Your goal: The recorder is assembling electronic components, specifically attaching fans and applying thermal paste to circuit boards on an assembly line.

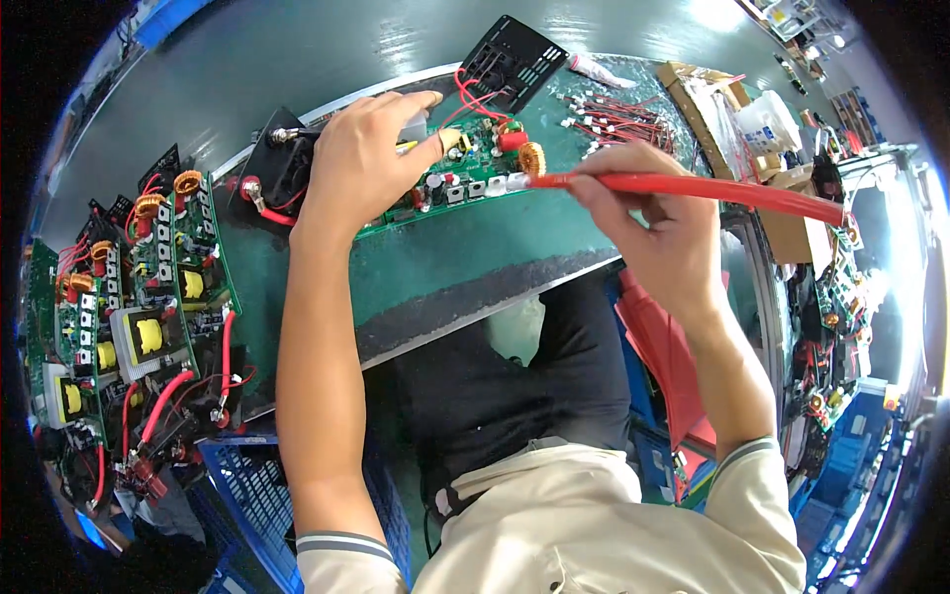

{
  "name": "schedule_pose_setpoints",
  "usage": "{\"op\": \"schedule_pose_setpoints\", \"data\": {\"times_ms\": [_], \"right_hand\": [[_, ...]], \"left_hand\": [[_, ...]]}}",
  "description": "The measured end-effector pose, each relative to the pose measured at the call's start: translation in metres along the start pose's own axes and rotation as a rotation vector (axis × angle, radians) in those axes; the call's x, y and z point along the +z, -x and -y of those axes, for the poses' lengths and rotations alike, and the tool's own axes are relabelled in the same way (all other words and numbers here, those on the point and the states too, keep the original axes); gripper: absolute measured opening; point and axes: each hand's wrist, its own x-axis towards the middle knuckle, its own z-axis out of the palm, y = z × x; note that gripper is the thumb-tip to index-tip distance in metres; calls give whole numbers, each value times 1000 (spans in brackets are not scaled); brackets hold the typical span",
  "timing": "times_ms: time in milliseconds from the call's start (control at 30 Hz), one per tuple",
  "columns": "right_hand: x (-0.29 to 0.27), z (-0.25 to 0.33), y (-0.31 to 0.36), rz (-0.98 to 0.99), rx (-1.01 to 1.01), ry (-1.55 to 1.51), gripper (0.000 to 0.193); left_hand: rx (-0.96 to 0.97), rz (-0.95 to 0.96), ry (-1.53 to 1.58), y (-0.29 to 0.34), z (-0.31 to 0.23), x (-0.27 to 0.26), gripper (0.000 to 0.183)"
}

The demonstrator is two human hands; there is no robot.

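A green circuit board (455, 206) lies on the bench before me, carrying a row of white-topped components, a red part and a copper-wound ring coil (531, 158). My left hand (371, 148) reaches over its left part, with thumb and fingers around a grey block; the hand hides that end of the board. Pinched in my right hand (658, 213) is a long red-handled tool (732, 191). Its thin tip meets the board near the white components, below the coil; the kind of tip is too small to tell. Red wires link the board to a black vented panel (515, 64).
Left of the board stands a black panel with terminals (277, 163). Several similar boards (163, 257) crowd the far left. Thin red wires with white plugs (623, 119), a white tube (601, 71), a cardboard box (708, 109) and a white tub (767, 124) are at the right.
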Motion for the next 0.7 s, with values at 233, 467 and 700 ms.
{"op": "schedule_pose_setpoints", "data": {"times_ms": [233,467,700], "right_hand": [[9,10,-1,-13,-41,15,11],[17,14,-3,-11,-59,25,14],[18,7,-14,-36,-219,177,16]], "left_hand": [[-26,-6,43,1,1,0,42],[-64,27,57,-2,-3,0,42],[-31,-3,77,-1,0,0,41]]}}
